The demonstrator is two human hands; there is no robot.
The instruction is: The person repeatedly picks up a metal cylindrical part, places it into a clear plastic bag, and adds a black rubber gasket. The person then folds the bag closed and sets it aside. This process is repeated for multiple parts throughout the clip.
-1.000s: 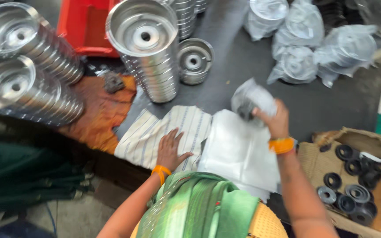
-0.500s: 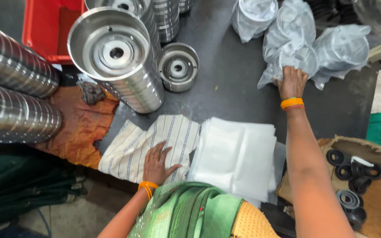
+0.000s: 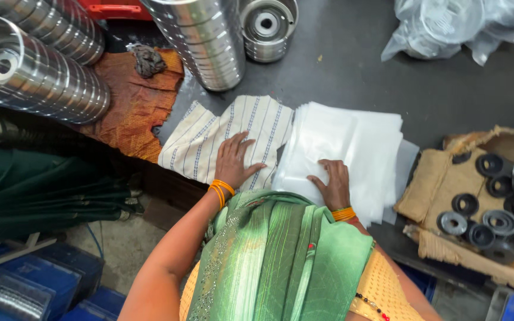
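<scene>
Withdrawn from the bagged parts (image 3: 447,27) at the far side of the desk (image 3: 340,65), the right hand (image 3: 331,183) now lies flat, fingers spread, holding nothing, on the near edge of the white plastic sheet stack (image 3: 352,148). Left hand (image 3: 236,160) remains palm down, fingers spread, on the striped cloth (image 3: 209,134) just beside the stack. Stacked metal drums (image 3: 203,41) stand beyond the cloth.
</scene>
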